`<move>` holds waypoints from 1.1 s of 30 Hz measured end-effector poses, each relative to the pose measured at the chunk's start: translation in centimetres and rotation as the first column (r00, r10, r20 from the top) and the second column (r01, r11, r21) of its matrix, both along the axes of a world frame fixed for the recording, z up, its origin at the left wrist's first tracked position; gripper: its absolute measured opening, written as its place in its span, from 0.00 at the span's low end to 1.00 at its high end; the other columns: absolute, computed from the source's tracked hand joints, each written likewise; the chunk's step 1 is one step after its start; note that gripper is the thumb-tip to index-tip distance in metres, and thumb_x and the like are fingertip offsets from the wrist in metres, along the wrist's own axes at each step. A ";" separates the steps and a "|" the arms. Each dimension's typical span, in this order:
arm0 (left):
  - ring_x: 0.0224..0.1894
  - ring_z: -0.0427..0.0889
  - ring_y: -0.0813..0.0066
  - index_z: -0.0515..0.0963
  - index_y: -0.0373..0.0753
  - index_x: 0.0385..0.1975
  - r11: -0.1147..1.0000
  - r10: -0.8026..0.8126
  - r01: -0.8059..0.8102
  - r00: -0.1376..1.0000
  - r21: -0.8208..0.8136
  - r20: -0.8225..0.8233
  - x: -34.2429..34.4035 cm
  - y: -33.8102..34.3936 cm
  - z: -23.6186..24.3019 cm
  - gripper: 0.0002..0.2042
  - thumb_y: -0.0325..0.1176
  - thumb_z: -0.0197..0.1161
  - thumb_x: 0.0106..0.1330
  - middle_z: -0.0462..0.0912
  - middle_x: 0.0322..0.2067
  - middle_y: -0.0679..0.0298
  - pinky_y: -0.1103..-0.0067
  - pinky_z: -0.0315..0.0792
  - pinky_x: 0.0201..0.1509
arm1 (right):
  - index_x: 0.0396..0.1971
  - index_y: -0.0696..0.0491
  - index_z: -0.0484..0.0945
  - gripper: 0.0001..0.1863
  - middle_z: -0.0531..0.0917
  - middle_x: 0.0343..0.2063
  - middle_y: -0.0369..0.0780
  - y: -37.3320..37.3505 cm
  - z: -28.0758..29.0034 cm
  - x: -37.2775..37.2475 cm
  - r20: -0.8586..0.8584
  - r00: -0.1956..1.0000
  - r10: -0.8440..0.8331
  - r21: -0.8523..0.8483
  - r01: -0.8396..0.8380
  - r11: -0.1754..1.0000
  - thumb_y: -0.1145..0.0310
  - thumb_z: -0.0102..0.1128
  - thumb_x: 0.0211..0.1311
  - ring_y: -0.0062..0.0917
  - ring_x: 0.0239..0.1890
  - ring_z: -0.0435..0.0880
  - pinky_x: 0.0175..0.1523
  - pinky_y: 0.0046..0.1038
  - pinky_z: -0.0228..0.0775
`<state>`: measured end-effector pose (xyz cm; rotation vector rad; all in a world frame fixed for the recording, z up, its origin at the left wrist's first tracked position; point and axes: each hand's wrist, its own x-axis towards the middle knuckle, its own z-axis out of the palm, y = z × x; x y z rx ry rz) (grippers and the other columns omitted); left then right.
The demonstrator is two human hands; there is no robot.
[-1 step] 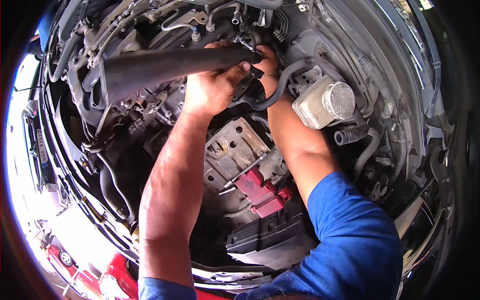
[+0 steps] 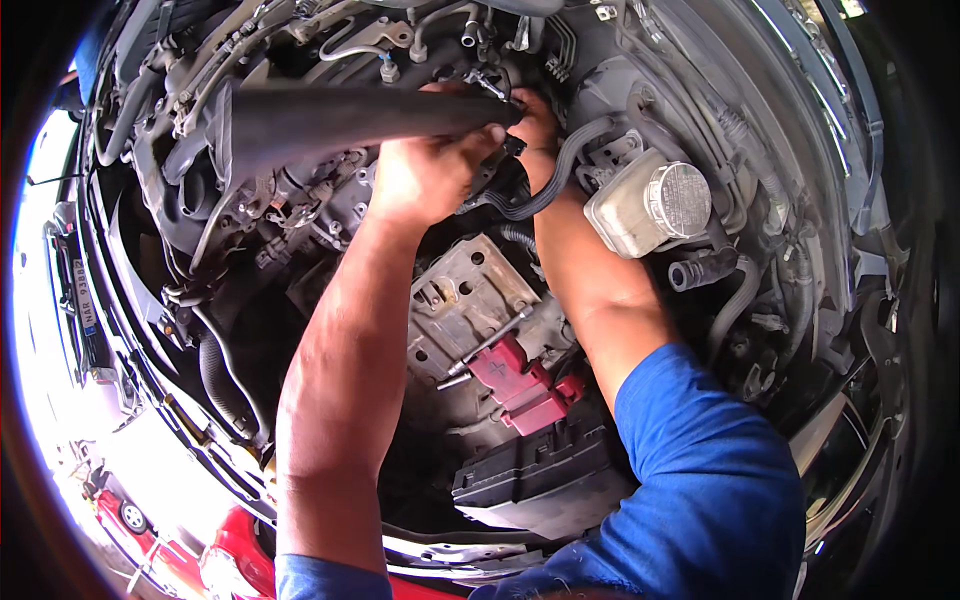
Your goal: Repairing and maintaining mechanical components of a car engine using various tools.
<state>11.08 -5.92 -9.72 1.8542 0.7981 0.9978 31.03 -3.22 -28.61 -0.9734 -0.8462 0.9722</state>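
Note:
A long dark tube-like piece (image 2: pixel 340 125), wide at its left end and narrower at its right, lies across my left hand (image 2: pixel 425 180). That hand is closed around the narrow part, its thumb near a small black connector (image 2: pixel 514 145). My right hand (image 2: pixel 538 125) is at the tube's narrow end, fingers curled inward and partly hidden behind it. What those fingers grip does not show. A small metal clip or fitting (image 2: pixel 487 80) sticks up just beyond the tube. Beside my right wrist bends a ribbed black hose (image 2: pixel 570 165).
A fluid reservoir (image 2: pixel 630 205) with a round cap stands right of my right forearm, above an open hose end (image 2: pixel 690 272). Between my forearms are a metal bracket (image 2: pixel 470 285), a red plastic cover (image 2: pixel 520 385) and a black box (image 2: pixel 540 465). Engine pipes and wiring surround my hands.
The wide left end of the dark tube has shifted slightly to the right. Both hands stay in nearly the same place.

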 end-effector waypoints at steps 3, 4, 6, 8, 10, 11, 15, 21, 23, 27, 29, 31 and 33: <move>0.43 0.82 0.70 0.82 0.32 0.41 0.994 -0.071 0.058 0.988 -0.096 -0.139 -0.3 1.0 0.3 0.11 0.27 0.70 0.61 0.83 0.39 0.59 0.74 0.74 0.52 | 0.34 0.57 0.78 0.09 0.83 0.29 0.37 -0.3 1.1 -3.2 -0.324 0.941 -0.093 -0.163 0.042 0.986 0.74 0.65 0.52 0.22 0.28 0.81 0.34 0.28 0.75; 0.46 0.81 0.67 0.78 0.35 0.50 0.982 -0.082 0.062 0.991 -0.177 -0.107 -0.1 1.1 0.8 0.17 0.29 0.70 0.62 0.83 0.42 0.58 0.72 0.73 0.55 | 0.34 0.57 0.78 0.09 0.83 0.29 0.37 -0.4 1.0 -2.6 -0.319 0.942 -0.100 -0.163 0.049 0.985 0.74 0.65 0.52 0.22 0.28 0.81 0.34 0.28 0.75; 0.50 0.80 0.60 0.68 0.41 0.62 0.974 -0.077 0.151 0.923 -0.171 0.378 -0.5 0.1 1.7 0.23 0.33 0.63 0.69 0.82 0.49 0.57 0.67 0.70 0.59 | 0.35 0.57 0.78 0.09 0.82 0.29 0.37 -0.3 0.6 -2.0 -0.278 0.953 -0.116 -0.163 0.072 0.984 0.75 0.65 0.52 0.22 0.28 0.81 0.35 0.28 0.75; 0.53 0.81 0.58 0.66 0.40 0.61 0.958 -0.049 0.243 0.666 -0.154 0.745 -1.0 -0.3 3.4 0.21 0.28 0.61 0.70 0.81 0.50 0.55 0.64 0.72 0.60 | 0.35 0.57 0.78 0.09 0.82 0.29 0.37 -1.0 -0.2 -1.8 -0.225 0.963 -0.149 -0.164 0.114 0.980 0.75 0.65 0.52 0.22 0.29 0.81 0.35 0.28 0.75; 0.55 0.80 0.57 0.67 0.36 0.59 0.940 0.073 0.228 0.589 -0.252 0.805 -2.2 -1.2 4.0 0.19 0.22 0.61 0.69 0.80 0.50 0.55 0.61 0.72 0.62 | 0.35 0.57 0.78 0.10 0.82 0.29 0.36 0.8 0.2 -0.5 -0.199 0.967 -0.159 -0.170 0.125 0.977 0.75 0.65 0.52 0.22 0.29 0.81 0.36 0.27 0.75; 0.56 0.80 0.57 0.69 0.37 0.58 0.963 0.075 0.150 0.646 -0.223 0.760 -2.5 -1.4 3.6 0.19 0.23 0.61 0.68 0.81 0.51 0.55 0.60 0.70 0.64 | 0.35 0.57 0.78 0.10 0.82 0.29 0.36 -1.2 -0.4 -2.3 -0.196 0.969 -0.153 -0.166 0.121 0.979 0.75 0.65 0.52 0.22 0.29 0.81 0.36 0.27 0.75; 0.60 0.76 0.54 0.74 0.36 0.53 0.946 0.120 0.163 0.627 -0.280 0.770 -4.1 -2.9 1.7 0.18 0.20 0.64 0.63 0.81 0.52 0.53 0.57 0.65 0.68 | 0.36 0.56 0.78 0.10 0.82 0.29 0.36 -0.8 -0.5 -2.7 -0.129 0.977 -0.170 -0.154 0.150 0.977 0.76 0.65 0.51 0.21 0.30 0.81 0.37 0.27 0.75; 0.46 0.79 0.72 0.77 0.33 0.40 0.980 0.047 0.043 0.899 -0.193 0.435 0.9 -2.1 5.1 0.08 0.22 0.65 0.63 0.81 0.42 0.56 0.74 0.74 0.50 | 0.36 0.56 0.78 0.11 0.82 0.29 0.35 -1.7 -0.9 -1.4 0.007 0.977 -0.211 -0.161 0.210 0.964 0.76 0.65 0.51 0.21 0.31 0.80 0.38 0.27 0.75; 0.38 0.79 0.78 0.77 0.32 0.35 0.961 -0.043 0.185 0.836 -0.207 0.548 3.3 -0.7 5.4 0.04 0.20 0.64 0.64 0.80 0.36 0.62 0.79 0.74 0.42 | 0.37 0.56 0.78 0.12 0.82 0.29 0.35 -6.1 -1.0 -1.9 0.020 0.981 -0.194 -0.132 0.195 0.972 0.76 0.65 0.50 0.21 0.31 0.80 0.38 0.27 0.75; 0.35 0.83 0.77 0.75 0.36 0.46 0.997 0.081 -0.079 0.956 -0.018 0.283 7.0 1.3 6.1 0.10 0.22 0.62 0.66 0.84 0.37 0.58 0.79 0.78 0.40 | 0.37 0.55 0.78 0.12 0.81 0.29 0.35 -22.6 -0.9 -0.3 0.081 0.979 -0.188 -0.094 0.195 0.976 0.77 0.65 0.50 0.21 0.32 0.80 0.39 0.27 0.75; 0.36 0.81 0.41 0.65 0.31 0.47 0.987 0.129 -0.128 0.992 0.094 0.000 9.9 2.8 9.3 0.16 0.28 0.60 0.64 0.80 0.35 0.42 0.61 0.74 0.42 | 0.37 0.55 0.78 0.13 0.81 0.29 0.34 -20.2 -1.7 -1.5 0.125 0.974 -0.189 -0.075 0.199 0.977 0.77 0.65 0.50 0.21 0.32 0.80 0.40 0.26 0.75; 0.40 0.77 0.27 0.61 0.28 0.48 0.987 0.086 -0.093 0.995 0.134 0.053 10.9 3.7 9.3 0.19 0.28 0.58 0.62 0.76 0.36 0.32 0.53 0.72 0.44 | 0.38 0.55 0.78 0.13 0.81 0.29 0.34 -15.2 -2.5 -2.0 0.169 0.968 -0.187 -0.068 0.201 0.977 0.77 0.65 0.50 0.20 0.32 0.80 0.40 0.26 0.75; 0.40 0.78 0.29 0.59 0.27 0.51 0.995 0.093 -0.091 0.994 0.040 -0.059 9.8 3.9 9.8 0.22 0.29 0.59 0.62 0.77 0.36 0.31 0.54 0.73 0.45 | 0.38 0.55 0.78 0.13 0.81 0.29 0.34 -6.6 -3.3 -2.1 0.203 0.960 -0.191 -0.065 0.208 0.976 0.77 0.65 0.50 0.20 0.32 0.80 0.41 0.26 0.75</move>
